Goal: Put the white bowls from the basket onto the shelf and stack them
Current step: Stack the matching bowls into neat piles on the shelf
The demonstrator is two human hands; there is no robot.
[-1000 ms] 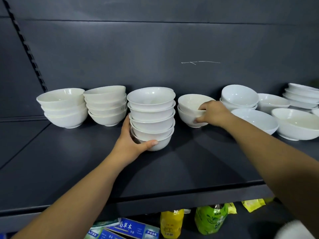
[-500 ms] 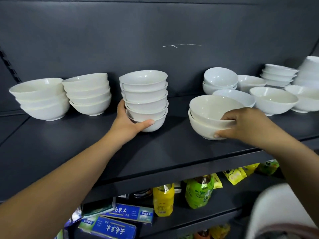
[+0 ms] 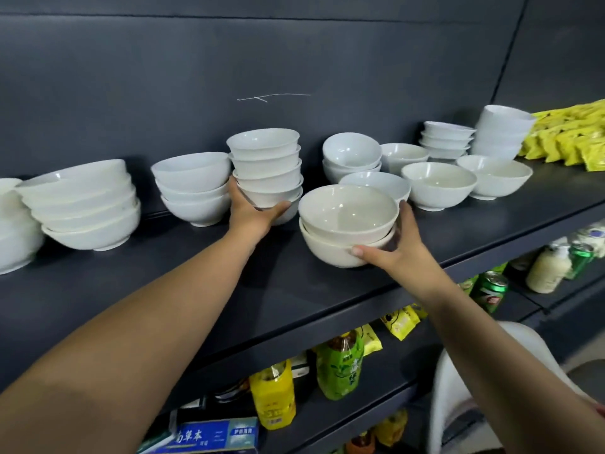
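Tall bowl stack (image 3: 265, 165), mid-shelf (image 3: 183, 283): left hand (image 3: 252, 217), fingers curled round its base. Two nested bowls (image 3: 347, 221), shelf front: right hand (image 3: 401, 253), fingers gripping the lower bowl's side.

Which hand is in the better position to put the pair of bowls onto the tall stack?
Probably the right hand: it grips the pair of bowls beside the tall stack, whose base the left hand holds.
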